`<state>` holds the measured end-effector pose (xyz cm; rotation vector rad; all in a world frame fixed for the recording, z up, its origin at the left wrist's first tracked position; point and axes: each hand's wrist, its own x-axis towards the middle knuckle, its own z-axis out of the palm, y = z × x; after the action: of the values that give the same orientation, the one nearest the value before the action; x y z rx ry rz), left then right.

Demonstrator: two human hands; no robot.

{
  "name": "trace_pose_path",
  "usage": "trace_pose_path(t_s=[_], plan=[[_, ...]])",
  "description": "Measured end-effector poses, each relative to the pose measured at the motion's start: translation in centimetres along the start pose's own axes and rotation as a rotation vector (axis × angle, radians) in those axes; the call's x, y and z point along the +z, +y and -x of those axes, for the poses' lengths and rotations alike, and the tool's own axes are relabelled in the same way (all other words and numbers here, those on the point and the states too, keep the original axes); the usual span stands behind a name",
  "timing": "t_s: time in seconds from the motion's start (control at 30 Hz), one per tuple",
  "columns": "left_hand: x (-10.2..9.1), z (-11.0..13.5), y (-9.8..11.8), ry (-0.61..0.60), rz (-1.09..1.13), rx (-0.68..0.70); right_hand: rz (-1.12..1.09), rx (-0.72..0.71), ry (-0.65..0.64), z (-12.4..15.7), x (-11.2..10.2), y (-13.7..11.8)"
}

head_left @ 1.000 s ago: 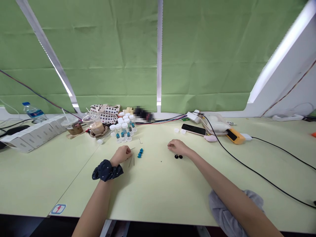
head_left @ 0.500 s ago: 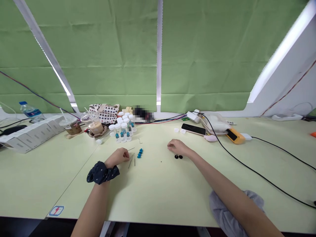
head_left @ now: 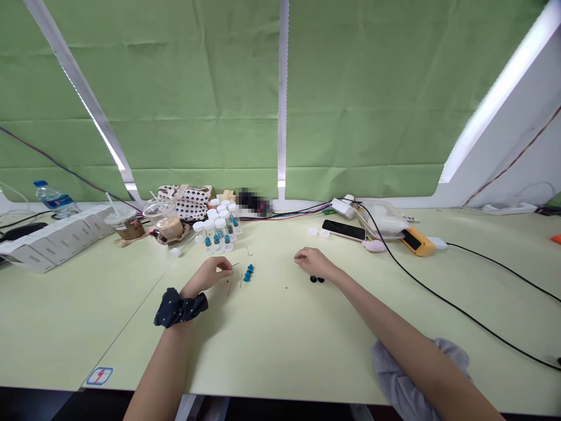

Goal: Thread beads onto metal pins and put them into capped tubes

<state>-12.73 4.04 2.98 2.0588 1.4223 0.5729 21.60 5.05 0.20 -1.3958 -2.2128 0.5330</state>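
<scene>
My left hand point(head_left: 213, 272), with a dark scrunchie point(head_left: 179, 307) on the wrist, is lifted a little off the pale green table point(head_left: 280, 345), fingers pinched around a thin metal pin point(head_left: 229, 286). More pins point(head_left: 241, 280) lie right of it, beside several small blue parts point(head_left: 249, 272). My right hand point(head_left: 312, 261) rests curled on the table, fingers closed. Two small black parts point(head_left: 317, 279) lie against its near side. What it holds, if anything, is hidden.
Several clear vials with white caps point(head_left: 218, 229) stand behind the left hand, with two drink cups point(head_left: 169, 223), a patterned pouch point(head_left: 186, 199) and white boxes point(head_left: 52, 241) to the left. A phone point(head_left: 344, 230), a yellow device point(head_left: 416, 241) and black cables point(head_left: 460, 310) lie on the right.
My left hand drew back toward me, then rose slightly with a thin pin pinched in its fingers. The right hand barely shifted.
</scene>
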Motion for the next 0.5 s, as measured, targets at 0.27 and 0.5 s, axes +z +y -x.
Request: trace_pose_path(t_s=[0.27, 0.5], plan=[[1.5, 0.0, 2.5, -0.191, 0.144, 0.059, -0.496, -0.080, -0.078, 1.6, 2.9, -6.7], [2.1, 0.4, 4.1, -0.237, 0.053, 0.143, -0.902, 0.017, -0.240, 2.5, 5.6, -8.4]])
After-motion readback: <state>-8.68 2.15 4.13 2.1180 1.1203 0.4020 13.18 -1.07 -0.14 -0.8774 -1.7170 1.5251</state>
